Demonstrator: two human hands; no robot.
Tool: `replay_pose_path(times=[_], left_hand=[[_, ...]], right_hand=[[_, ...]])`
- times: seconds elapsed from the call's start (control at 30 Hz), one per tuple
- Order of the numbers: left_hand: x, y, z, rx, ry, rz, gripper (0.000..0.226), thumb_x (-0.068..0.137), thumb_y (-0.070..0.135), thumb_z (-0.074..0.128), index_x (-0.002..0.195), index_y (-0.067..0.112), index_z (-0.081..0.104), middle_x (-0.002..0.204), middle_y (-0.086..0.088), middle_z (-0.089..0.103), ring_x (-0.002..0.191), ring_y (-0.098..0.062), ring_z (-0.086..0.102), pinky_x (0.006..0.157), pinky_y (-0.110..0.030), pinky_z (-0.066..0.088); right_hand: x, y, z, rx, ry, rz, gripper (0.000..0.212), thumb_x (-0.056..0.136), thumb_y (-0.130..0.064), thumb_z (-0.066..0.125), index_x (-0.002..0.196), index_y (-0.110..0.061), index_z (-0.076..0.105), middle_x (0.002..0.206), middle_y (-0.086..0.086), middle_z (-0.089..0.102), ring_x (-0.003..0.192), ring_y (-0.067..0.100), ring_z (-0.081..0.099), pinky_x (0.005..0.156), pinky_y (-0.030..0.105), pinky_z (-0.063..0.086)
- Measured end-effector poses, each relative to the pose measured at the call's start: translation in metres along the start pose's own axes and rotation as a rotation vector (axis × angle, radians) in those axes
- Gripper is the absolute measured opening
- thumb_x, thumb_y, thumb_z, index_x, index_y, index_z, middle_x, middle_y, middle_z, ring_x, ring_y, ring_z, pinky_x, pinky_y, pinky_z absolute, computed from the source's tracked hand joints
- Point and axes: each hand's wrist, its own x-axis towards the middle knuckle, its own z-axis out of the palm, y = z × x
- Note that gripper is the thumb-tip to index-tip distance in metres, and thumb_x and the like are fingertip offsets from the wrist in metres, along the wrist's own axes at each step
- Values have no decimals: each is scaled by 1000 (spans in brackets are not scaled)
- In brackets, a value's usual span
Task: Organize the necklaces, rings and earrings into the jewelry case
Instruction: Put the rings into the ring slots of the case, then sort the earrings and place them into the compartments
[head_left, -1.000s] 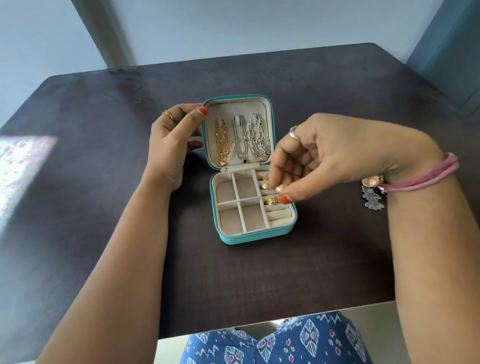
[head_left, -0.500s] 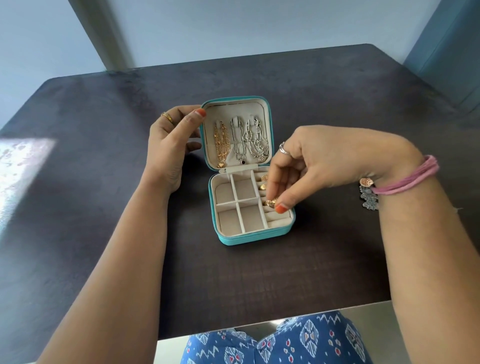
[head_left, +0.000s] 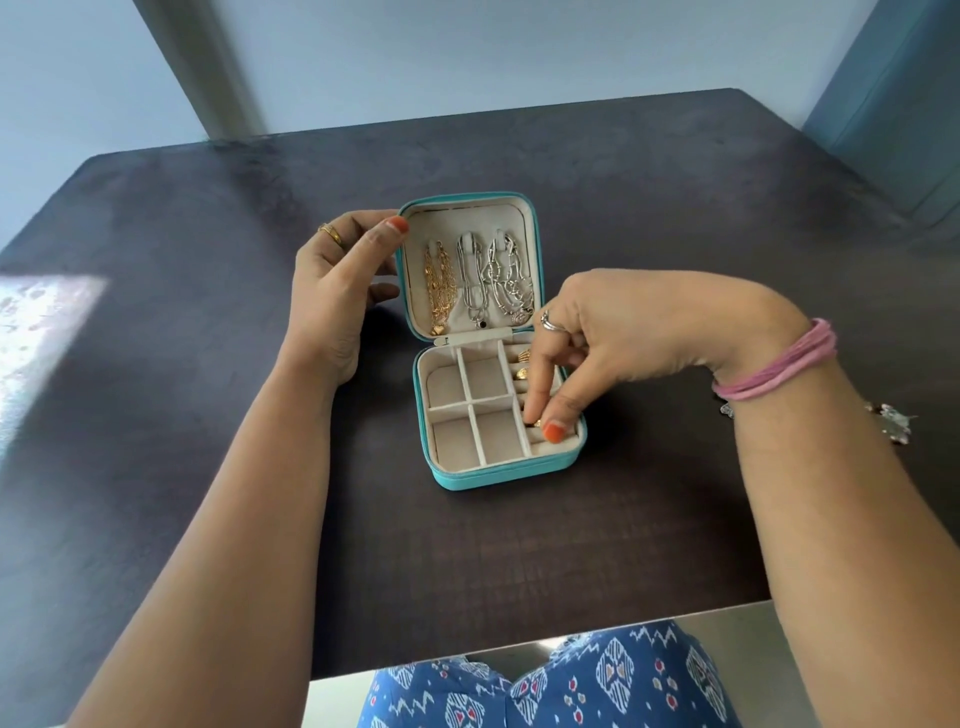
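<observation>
Right hand (head_left: 613, 332) has slid down the ring rolls, now pinching a gold ring (head_left: 535, 423) near the jewelry case (head_left: 498, 475)'s front right corner at mid-table, while left hand (head_left: 337, 291) grips the lid (head_left: 537, 249).

Dark table (head_left: 208, 364); pale blue wall (head_left: 467, 52); sunlit patch (head_left: 36, 322).

Four bare compartments (head_left: 470, 410) beside right hand (head_left: 613, 332).

A dark table (head_left: 208, 415) before a pale wall (head_left: 467, 52) — pink wrist threads (head_left: 779, 364), blue patterned clothing (head_left: 571, 686)
</observation>
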Motion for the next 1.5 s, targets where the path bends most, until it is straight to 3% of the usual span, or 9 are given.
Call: replay_pose_path(times=[0.13,0.23,0.4,0.53,0.7,0.8,1.1,1.4,1.5], left_hand=[[0,0,1,-7,4,-9,11,82,34,62,80,31,72,84,4,70,83,-19,61,72,-37,48],[0,0,2,-32,-4,-20,10,87,27,60,89,27,69,83,6,70,79,-15,62,70,-33,50],[1,-1,3,-67,6,-63,11,91,21,59,100,19,65,91,2,70,79,-15,65,67,-27,52],[2,-4,3,-48,-2,-88,17,87,25,61,103,17,64,97,-4,69,82,-16,65,70,-30,53],[4,-8,2,-20,66,-138,16,92,22,63,106,14,63,100,-8,67,83,-14,64,75,-30,54],[2,-8,6,43,123,-147,16,93,22,62,105,11,64,102,-11,69,87,-14,66,82,-29,56],[2,-5,1,-81,230,-141,12,94,16,57,102,9,64,86,-4,65,77,-13,64,74,-22,54],[1,11,-2,-357,216,-260,12,95,12,52,100,9,63,73,2,66,68,-9,63,69,-18,53],[3,25,4,-204,160,-327,11,95,16,54,100,14,64,79,3,65,73,-11,62,72,-21,52]], right_hand=[[-5,3,-3,27,10,-54,21,64,-42,83,83,-36,78,65,7,53,57,12,39,54,23,32],[-14,7,-11,170,221,-149,24,67,-44,78,85,-30,79,77,19,64,62,22,43,58,31,34],[-4,28,-14,294,626,-139,23,72,-42,78,80,-20,77,69,15,62,61,12,42,61,28,38],[12,40,-10,269,756,-74,21,80,-39,75,81,-18,75,68,21,59,59,11,40,58,22,36],[18,47,-8,291,996,-49,18,85,-34,72,82,-17,73,54,-3,49,53,5,39,56,16,36],[18,49,-8,276,1092,-56,18,86,-32,71,80,-16,72,54,6,50,53,8,40,56,14,35],[-4,48,-12,240,1226,-42,18,88,-30,69,81,-14,72,51,-1,51,49,6,41,56,13,36],[-100,90,-14,228,1038,214,15,85,-35,70,81,-21,74,56,1,59,53,0,55,60,12,41],[-131,112,-10,281,967,307,13,87,-35,68,84,-23,73,62,-5,63,53,-1,52,61,16,43]])
